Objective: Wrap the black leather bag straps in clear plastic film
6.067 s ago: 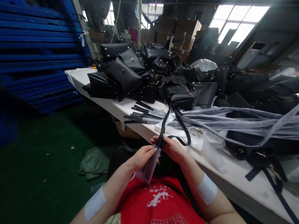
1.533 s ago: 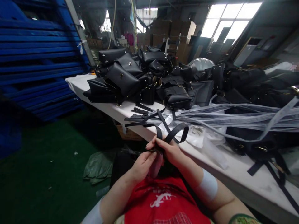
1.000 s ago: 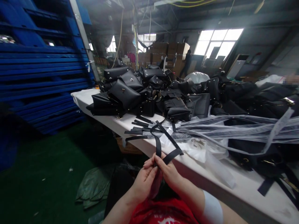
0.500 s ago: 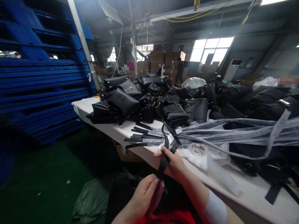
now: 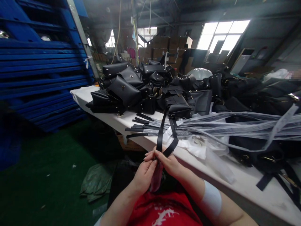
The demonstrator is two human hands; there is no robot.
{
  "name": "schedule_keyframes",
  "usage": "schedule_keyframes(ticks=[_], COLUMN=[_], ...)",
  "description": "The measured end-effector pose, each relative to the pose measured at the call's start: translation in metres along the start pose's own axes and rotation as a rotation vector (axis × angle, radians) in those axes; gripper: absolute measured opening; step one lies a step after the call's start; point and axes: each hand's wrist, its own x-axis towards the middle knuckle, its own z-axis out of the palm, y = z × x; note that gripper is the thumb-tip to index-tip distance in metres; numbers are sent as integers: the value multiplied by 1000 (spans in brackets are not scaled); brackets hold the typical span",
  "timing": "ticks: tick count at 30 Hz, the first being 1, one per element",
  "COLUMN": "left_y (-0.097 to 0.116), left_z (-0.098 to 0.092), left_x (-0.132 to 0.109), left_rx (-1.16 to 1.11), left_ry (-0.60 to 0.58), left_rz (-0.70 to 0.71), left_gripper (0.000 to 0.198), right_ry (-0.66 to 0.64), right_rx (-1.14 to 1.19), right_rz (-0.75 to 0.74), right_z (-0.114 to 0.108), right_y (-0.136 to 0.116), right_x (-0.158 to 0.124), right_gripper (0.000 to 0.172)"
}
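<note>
A black bag strap (image 5: 160, 138) runs from the black bags down to my two hands, which meet at the table's near edge. My left hand (image 5: 145, 174) is closed on its lower part, where a clear plastic sleeve (image 5: 156, 180) hangs below the fingers. My right hand (image 5: 170, 163) pinches the strap just beside the left fingertips, and a second length of it loops out to the right. More black straps (image 5: 141, 127), partly in clear plastic sleeves, lie just beyond on the white table (image 5: 105, 117).
Black bags (image 5: 127, 91) are heaped along the table's far side. Long clear plastic sleeves (image 5: 235, 128) spread to the right. Blue pallets (image 5: 47, 81) stand stacked at left. A person (image 5: 185, 59) stands in the background near cardboard boxes (image 5: 161, 44).
My hands have come together, the right one moving down the strap to the left one. The strap is now drawn straighter. The view has tilted downward.
</note>
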Motion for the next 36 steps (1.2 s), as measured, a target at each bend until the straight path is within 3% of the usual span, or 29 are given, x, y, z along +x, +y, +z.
schedule_keyframes(ticks=[5, 8, 10, 12, 14, 17, 21, 29, 36], left_y=[-1, -13, -25, -38, -47, -51, -45, -32, 10], left_z=[-3, -12, -20, -28, -34, -38, -34, -20, -1], left_x=[5, 16, 23, 28, 29, 26, 21, 21, 25], left_rx=[-340, -498, -440, -304, -193, -134, -76, -183, -270], left_ry=[-38, -54, -23, -67, -197, -390, -508, -308, -170], left_rz=[-54, -76, -90, -173, -261, -286, -301, -246, -74], left_gripper=[45, 44, 39, 36, 38, 40, 44, 48, 54], right_ry=[148, 156, 166, 204, 245, 267, 267, 237, 199], right_rx=[237, 376, 438, 447, 427, 399, 310, 150, 173], right_rz=[137, 181, 197, 203, 203, 205, 198, 72, 106], right_z=[-10, -12, -13, -13, -15, -18, -22, -22, -15], right_y=[2, 0, -4, -8, -12, -14, -12, -1, -12], right_x=[10, 14, 14, 13, 13, 14, 15, 17, 21], right_gripper=[33, 33, 33, 32, 32, 33, 33, 31, 34])
